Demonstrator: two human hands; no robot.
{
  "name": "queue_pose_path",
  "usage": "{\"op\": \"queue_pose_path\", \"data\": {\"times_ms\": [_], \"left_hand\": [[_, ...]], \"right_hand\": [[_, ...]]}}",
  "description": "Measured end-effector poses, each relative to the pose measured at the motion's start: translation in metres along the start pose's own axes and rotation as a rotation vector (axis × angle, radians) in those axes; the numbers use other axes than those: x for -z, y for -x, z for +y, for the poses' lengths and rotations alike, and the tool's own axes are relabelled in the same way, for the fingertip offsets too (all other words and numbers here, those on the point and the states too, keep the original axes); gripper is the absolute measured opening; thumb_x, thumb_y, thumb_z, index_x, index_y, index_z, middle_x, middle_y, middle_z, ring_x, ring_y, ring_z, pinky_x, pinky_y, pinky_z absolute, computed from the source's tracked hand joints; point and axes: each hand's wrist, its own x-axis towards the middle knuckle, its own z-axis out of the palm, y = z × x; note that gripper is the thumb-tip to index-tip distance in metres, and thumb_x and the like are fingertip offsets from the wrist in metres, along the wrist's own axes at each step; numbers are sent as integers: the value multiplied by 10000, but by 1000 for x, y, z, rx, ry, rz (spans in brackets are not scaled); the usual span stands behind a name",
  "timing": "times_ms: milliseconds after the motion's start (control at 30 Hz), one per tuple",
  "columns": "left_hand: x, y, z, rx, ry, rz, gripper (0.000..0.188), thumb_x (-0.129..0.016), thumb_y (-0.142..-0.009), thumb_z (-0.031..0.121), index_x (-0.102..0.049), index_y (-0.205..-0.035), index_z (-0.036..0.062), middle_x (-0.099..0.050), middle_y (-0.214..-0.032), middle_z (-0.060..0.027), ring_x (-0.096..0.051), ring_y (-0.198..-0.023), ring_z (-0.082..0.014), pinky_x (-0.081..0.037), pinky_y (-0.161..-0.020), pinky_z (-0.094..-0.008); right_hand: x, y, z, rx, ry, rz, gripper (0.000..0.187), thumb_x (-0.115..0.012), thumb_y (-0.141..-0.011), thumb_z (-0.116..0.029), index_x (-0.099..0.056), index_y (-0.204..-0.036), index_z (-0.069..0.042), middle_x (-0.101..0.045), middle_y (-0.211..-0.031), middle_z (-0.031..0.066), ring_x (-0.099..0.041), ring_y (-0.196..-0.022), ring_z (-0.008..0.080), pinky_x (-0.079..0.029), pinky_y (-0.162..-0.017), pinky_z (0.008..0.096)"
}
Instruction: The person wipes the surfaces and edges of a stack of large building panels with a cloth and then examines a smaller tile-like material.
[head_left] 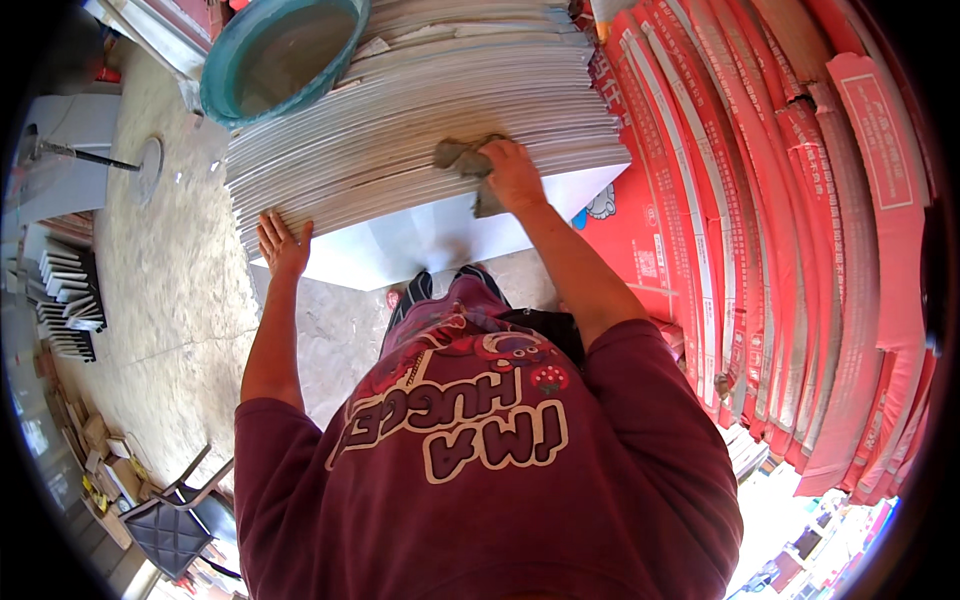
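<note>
We are holding a crumpled, grey-brown cloth (pixel 460 158) on stacked, pale-edged panels (pixel 370 150).
Our right hand (pixel 515 177) is gripping it, one end drooping over the white front; our left hand (pixel 285 247) is resting, fingers spread, at their left end.

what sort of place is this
Probably a storeroom or warehouse, perhaps for tiles: thin, pale slabs are packed together in a thick row, red cartons line the right side, and the floor looks like rough grey concrete.
</note>
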Motion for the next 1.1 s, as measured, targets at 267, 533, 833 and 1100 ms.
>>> {"op": "queue_pose_path", "data": {"times_ms": [267, 533, 833, 1100], "left_hand": [[1, 0, 4, 25, -5, -23, 909, -380, -846, 652, -77, -1446, 40, 5, -1513, -169, 1, -1392, -352, -55, -1110, -472], [1, 2, 5, 24, 9, -19, 891, -391, -852, 634, -69, -1449, 56, 22, -1513, -164, 12, -1394, -344, -55, -1110, -480], [1, 0, 3, 20, 11, -15, 888, -403, -853, 622, -83, -1446, 44, 12, -1511, -178, 9, -1392, -354, -53, -1110, -480], [3, 0, 6, 15, 17, -17, 882, -399, -859, 620, -77, -1449, 49, 15, -1512, -174, 18, -1394, -350, -50, -1109, -482]], "right_hand": [[65, 22, 146, -520, 136, 192, 412, -560, -731, -77, -544, -1136, -152, -525, -1200, 116, -522, -1066, 345, -454, -883, 445], [112, -5, 174, -834, 169, 265, 443, -582, -712, -233, -559, -1119, -61, -605, -1029, 240, -578, -963, 403, -461, -851, 467], [152, -150, 151, -154, -327, 661, 418, -601, -727, -190, -588, -1117, -39, -624, -1004, 183, -606, -909, 284, -459, -819, 367], [102, -140, 178, -351, -1, 107, 519, -634, -715, -195, -536, -1185, 2, -571, -1144, 231, -528, -1092, 350, -404, -956, 390]]}}
